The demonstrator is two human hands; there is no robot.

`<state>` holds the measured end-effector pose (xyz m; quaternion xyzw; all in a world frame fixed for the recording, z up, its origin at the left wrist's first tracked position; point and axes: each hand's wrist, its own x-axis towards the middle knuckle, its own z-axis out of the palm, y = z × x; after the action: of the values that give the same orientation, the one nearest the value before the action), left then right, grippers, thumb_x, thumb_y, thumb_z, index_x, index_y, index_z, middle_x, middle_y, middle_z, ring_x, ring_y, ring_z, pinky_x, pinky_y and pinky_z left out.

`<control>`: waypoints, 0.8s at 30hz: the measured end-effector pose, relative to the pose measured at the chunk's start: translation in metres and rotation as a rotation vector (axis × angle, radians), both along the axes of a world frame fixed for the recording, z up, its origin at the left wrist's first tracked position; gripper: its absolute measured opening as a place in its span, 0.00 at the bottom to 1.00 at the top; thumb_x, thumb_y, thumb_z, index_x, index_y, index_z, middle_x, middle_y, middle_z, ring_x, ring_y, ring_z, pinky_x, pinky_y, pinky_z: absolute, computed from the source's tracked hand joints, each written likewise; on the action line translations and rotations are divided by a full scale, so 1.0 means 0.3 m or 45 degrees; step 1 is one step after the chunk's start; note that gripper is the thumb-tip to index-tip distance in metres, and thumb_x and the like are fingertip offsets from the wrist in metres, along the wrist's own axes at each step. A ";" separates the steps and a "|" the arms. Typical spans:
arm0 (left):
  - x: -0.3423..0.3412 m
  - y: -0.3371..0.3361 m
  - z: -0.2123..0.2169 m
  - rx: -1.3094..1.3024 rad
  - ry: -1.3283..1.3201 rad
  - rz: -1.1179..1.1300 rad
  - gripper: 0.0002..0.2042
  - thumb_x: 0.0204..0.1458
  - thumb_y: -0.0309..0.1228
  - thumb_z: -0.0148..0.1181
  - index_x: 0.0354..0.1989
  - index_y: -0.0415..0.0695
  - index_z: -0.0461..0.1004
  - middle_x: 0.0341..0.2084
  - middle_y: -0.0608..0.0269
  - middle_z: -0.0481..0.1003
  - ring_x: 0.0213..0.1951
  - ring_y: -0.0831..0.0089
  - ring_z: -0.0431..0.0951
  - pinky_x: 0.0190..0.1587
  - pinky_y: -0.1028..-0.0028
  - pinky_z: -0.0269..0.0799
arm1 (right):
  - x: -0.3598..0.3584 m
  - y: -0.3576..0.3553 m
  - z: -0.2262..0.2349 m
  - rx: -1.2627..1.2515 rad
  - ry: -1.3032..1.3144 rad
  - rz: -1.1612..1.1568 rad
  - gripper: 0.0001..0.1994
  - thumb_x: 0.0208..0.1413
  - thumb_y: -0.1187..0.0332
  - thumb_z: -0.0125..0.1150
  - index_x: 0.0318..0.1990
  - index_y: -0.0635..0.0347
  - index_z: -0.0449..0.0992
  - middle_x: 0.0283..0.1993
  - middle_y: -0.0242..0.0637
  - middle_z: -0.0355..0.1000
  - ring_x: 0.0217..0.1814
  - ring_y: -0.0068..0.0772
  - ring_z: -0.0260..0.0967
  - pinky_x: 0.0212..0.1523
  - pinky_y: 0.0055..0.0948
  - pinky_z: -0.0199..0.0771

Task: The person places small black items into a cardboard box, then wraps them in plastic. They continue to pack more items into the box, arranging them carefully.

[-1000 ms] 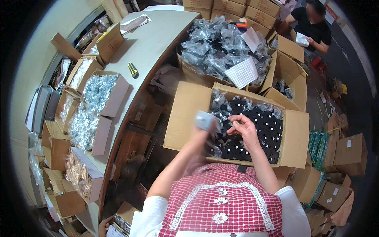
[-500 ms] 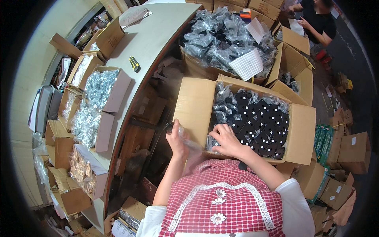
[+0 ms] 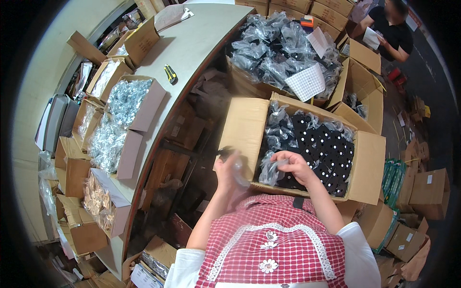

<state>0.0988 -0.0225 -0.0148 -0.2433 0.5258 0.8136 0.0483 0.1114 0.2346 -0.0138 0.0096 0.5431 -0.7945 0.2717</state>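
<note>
An open cardboard box (image 3: 367,161) stands in front of me, holding black flat pieces with white dots (image 3: 331,151) and clear plastic bags. Over its near left corner, my right hand (image 3: 297,168) pinches a crumpled clear plastic bag (image 3: 270,173). My left hand (image 3: 227,172) is beside the box's left flap (image 3: 242,127), closed on clear plastic (image 3: 240,176). A small dark thing (image 3: 224,152) shows at the left fingertips; blur hides its shape.
To the left, a grey table (image 3: 192,41) carries a yellow-black utility knife (image 3: 170,74) and boxes of bagged parts (image 3: 126,103). Beyond my box is a carton heaped with bags (image 3: 269,45), a printed sheet (image 3: 306,82) on top. A person (image 3: 391,31) holds paper at far right.
My right hand has moved right and lifted the crumpled plastic bag clear of the box's near left corner. The left hand has shifted slightly right. The whole view has shifted a little.
</note>
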 end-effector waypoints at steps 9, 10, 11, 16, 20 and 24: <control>0.001 0.003 0.021 -0.030 0.107 -0.462 0.16 0.54 0.19 0.63 0.53 0.34 0.78 0.46 0.58 0.81 0.46 0.73 0.80 0.51 0.75 0.75 | 0.000 0.064 -0.092 -0.668 -0.379 -0.620 0.14 0.67 0.72 0.53 0.57 0.65 0.71 0.53 0.39 0.76 0.54 0.37 0.75 0.62 0.38 0.73; 0.001 0.005 0.019 -0.076 0.130 -0.509 0.17 0.54 0.18 0.63 0.53 0.34 0.78 0.46 0.58 0.81 0.47 0.73 0.80 0.52 0.74 0.75 | -0.001 0.068 -0.103 -0.629 -0.355 -0.642 0.14 0.67 0.72 0.53 0.57 0.65 0.71 0.54 0.39 0.76 0.55 0.37 0.75 0.62 0.38 0.74; 0.002 0.008 0.019 -0.150 0.115 -0.563 0.17 0.54 0.18 0.63 0.54 0.35 0.78 0.47 0.59 0.81 0.48 0.74 0.80 0.53 0.74 0.75 | 0.000 0.072 -0.112 -0.600 -0.347 -0.671 0.14 0.67 0.72 0.53 0.57 0.65 0.72 0.54 0.40 0.76 0.55 0.37 0.75 0.62 0.39 0.74; 0.018 0.034 0.049 -0.294 0.247 -0.585 0.15 0.55 0.19 0.64 0.52 0.39 0.79 0.43 0.65 0.80 0.44 0.77 0.78 0.49 0.75 0.74 | 0.005 0.079 -0.126 -0.524 -0.394 -0.788 0.14 0.67 0.72 0.53 0.56 0.66 0.72 0.54 0.40 0.77 0.55 0.36 0.75 0.59 0.36 0.76; 0.018 0.050 0.065 -0.300 0.398 -0.639 0.14 0.56 0.21 0.64 0.51 0.41 0.80 0.41 0.68 0.79 0.40 0.79 0.76 0.44 0.75 0.74 | 0.008 0.062 -0.098 -0.386 -0.314 -0.788 0.13 0.68 0.71 0.53 0.56 0.65 0.73 0.52 0.39 0.77 0.54 0.35 0.76 0.57 0.35 0.77; 0.015 0.063 0.054 -0.306 0.404 -0.650 0.14 0.58 0.25 0.63 0.52 0.42 0.81 0.45 0.66 0.81 0.47 0.77 0.78 0.52 0.73 0.74 | 0.007 0.062 -0.058 -0.030 -0.089 -0.725 0.13 0.69 0.70 0.52 0.56 0.65 0.73 0.51 0.39 0.78 0.52 0.34 0.77 0.55 0.34 0.78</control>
<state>0.1032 -0.0036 0.0015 0.0221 0.6633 0.7350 0.1392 0.1133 0.2532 -0.0311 0.1859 0.4996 -0.8442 0.0563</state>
